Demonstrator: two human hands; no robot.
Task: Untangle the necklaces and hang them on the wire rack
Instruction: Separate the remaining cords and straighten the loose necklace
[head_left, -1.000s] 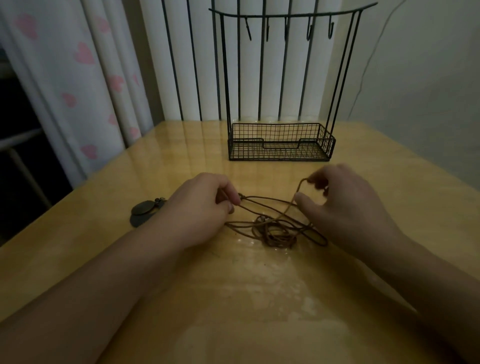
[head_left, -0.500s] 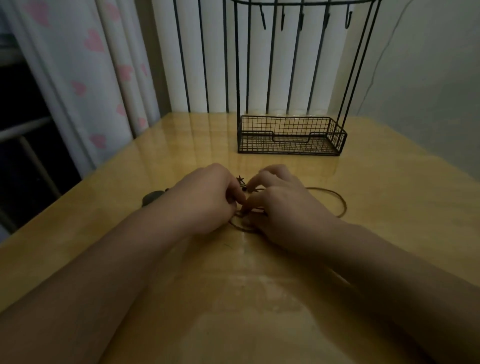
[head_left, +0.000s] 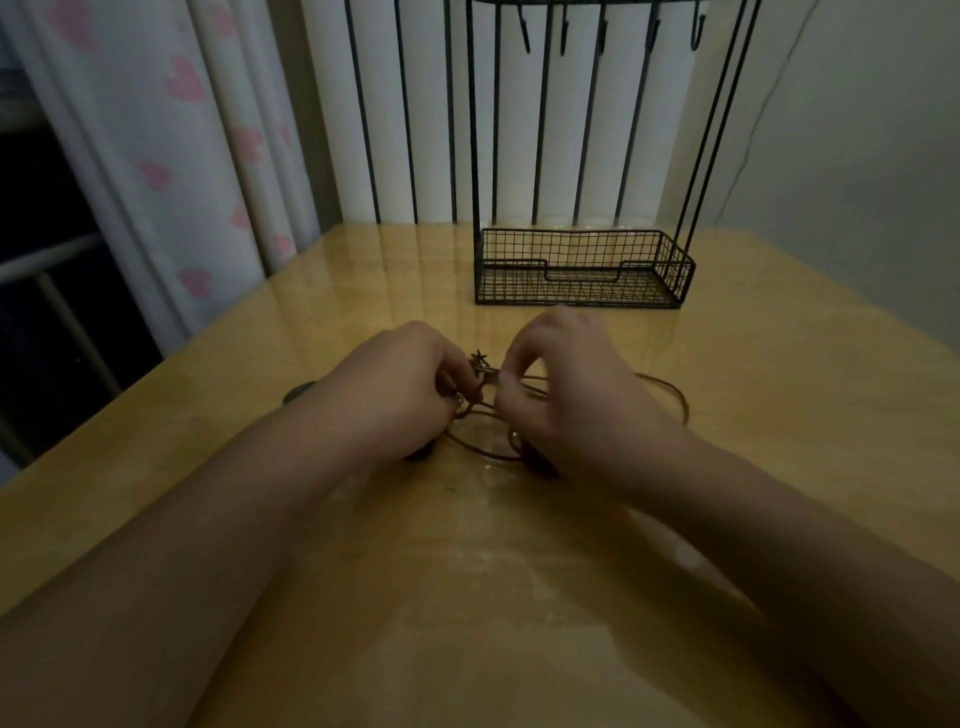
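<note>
Necklaces (head_left: 480, 387) tangled | left hand (head_left: 395, 389), right hand (head_left: 566, 400) pinching cords

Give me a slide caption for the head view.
Both hands pinch tangled cords on the table before an empty rack.

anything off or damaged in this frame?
Nothing damaged. The necklace cords lie tangled on the table, both the left hand and right hand pinching them. The wire rack stands upright, hooks bare.
</note>
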